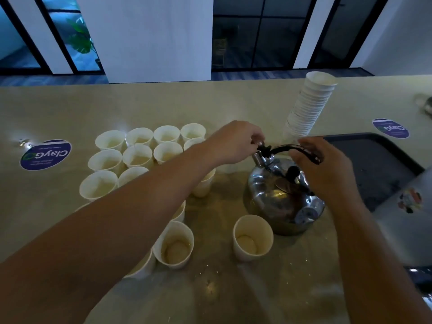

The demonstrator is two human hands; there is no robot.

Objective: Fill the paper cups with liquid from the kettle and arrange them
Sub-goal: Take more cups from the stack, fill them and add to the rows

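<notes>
A shiny steel kettle (280, 197) with a black handle stands on the beige counter (233, 288). My left hand (236, 142) reaches across and pinches the cap on its spout. My right hand (325, 169) curls round the black handle from the right. Several filled paper cups (138, 155) stand in rows at the left, partly hidden by my left forearm. Two more cups stand near the kettle, one (252, 237) in front of it and one (175, 244) beside my forearm, each holding a little pale liquid.
A tall leaning stack of empty white cups (308, 106) rises behind the kettle. A dark tray (378, 164) lies to the right. Round blue stickers (45, 154) mark the counter at left and right. Small wet spots dot the counter in front.
</notes>
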